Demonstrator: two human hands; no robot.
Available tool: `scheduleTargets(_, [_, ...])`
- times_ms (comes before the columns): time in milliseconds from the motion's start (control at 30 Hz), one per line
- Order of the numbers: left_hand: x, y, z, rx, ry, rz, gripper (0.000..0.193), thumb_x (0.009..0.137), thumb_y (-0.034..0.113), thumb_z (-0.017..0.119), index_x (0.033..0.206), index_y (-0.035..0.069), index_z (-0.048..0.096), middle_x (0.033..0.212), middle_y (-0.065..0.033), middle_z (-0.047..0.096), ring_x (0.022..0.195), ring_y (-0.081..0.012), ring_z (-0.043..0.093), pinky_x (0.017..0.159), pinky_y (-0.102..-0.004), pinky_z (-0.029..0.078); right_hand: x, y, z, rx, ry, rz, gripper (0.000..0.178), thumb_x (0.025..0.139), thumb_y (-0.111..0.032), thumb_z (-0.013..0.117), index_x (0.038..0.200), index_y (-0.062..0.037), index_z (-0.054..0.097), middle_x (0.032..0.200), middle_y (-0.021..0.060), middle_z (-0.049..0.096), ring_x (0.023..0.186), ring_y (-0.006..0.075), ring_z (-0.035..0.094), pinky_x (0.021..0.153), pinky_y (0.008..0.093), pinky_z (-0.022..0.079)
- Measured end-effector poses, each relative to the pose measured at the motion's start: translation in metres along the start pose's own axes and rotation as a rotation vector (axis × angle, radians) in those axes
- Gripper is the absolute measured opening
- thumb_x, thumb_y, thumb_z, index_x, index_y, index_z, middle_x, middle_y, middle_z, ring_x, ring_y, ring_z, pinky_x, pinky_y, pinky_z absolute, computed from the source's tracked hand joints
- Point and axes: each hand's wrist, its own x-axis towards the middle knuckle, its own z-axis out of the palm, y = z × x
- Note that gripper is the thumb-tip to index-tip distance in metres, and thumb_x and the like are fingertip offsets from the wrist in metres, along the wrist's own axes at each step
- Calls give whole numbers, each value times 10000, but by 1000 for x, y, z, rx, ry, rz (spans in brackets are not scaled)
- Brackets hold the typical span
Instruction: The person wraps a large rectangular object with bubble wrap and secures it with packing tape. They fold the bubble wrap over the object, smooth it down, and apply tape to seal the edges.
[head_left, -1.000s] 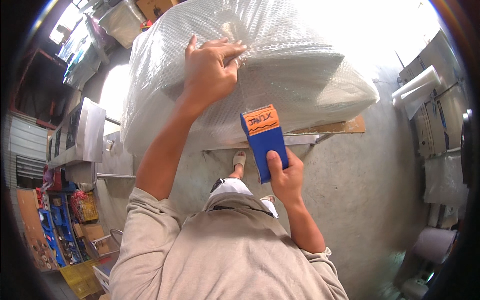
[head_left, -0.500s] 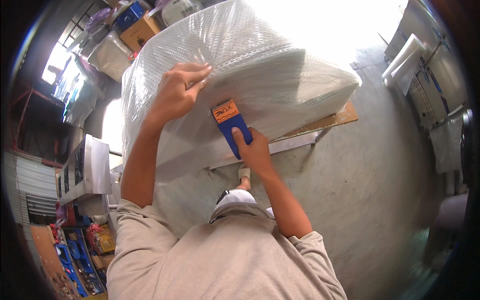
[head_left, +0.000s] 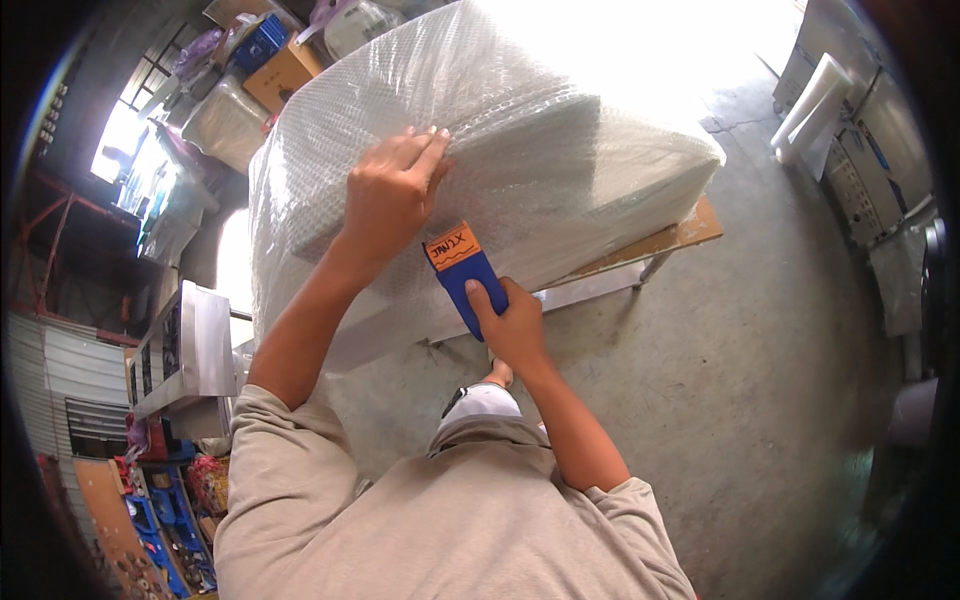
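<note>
A large bulky item wrapped in bubble wrap [head_left: 540, 150] lies on a table [head_left: 690, 228] in front of me. My left hand [head_left: 395, 190] is laid on its near side, fingers stretched out along the plastic and its thumb partly hidden. In my right hand [head_left: 512, 318] is a flat blue hand tool with an orange label [head_left: 466, 272], held with the thumb on top. Its far end points at the wrap just below my left hand. I cannot tell what kind of tool it is or whether it touches the wrap.
Cardboard boxes [head_left: 285, 75] and other wrapped goods are stacked at the far left. A metal cabinet-like unit [head_left: 195, 340] stands to my left, near shelves with blue bins [head_left: 160, 510]. At the far right, a roll of white wrap [head_left: 815, 110] leans by metal equipment [head_left: 860, 170].
My left hand has shifted right, and its bunched fingers are now stretched out against the wrap. The right hand and blue tool sit slightly lower in view.
</note>
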Motion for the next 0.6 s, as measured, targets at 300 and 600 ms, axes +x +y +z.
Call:
scheduleTargets(300, [0,6,7,-44,102,-65,220,901,169,762,1106,91,766,1047,-111,774,1020,-281,748,832,-383,585,-17,1,-1,64,98,-92,438,949,-376,725,959,62,708,729,166,693,628,183,638,611,345,509])
scheduleTargets(600, [-9,7,1,100,53,122,363,943,242,716,1274,97,681,1300,-96,678,1221,-280,637,999,-428,503,25,19,7,-6,25,-58,519,947,-448,695,1001,68,715,736,228,692,691,298,709,645,404,534])
